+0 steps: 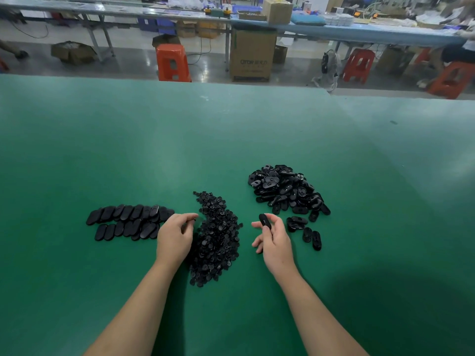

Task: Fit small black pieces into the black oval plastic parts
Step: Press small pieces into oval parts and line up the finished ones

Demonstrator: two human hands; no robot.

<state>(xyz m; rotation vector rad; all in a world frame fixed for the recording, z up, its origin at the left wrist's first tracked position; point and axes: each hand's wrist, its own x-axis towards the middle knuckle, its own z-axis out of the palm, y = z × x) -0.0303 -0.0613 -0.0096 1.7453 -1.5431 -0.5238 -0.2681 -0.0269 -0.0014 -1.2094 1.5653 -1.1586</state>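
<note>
A heap of small black pieces (218, 237) lies on the green table (180, 150) between my hands. My left hand (174, 240) hovers at the heap's left edge and pinches a small black piece at its fingertips. My right hand (273, 237) holds one black oval part (264, 220) upright between thumb and fingers. A loose pile of oval parts (285, 188) sits behind and right of that hand, with a few strays (312, 236) nearer. Two neat rows of oval parts (128, 222) lie to the left of my left hand.
The table's far edge runs across the view, with orange stools (172, 62) and a cardboard box (253, 55) on the floor beyond. Long workbenches with boxes stand further back. A seated person is partly visible at the far right.
</note>
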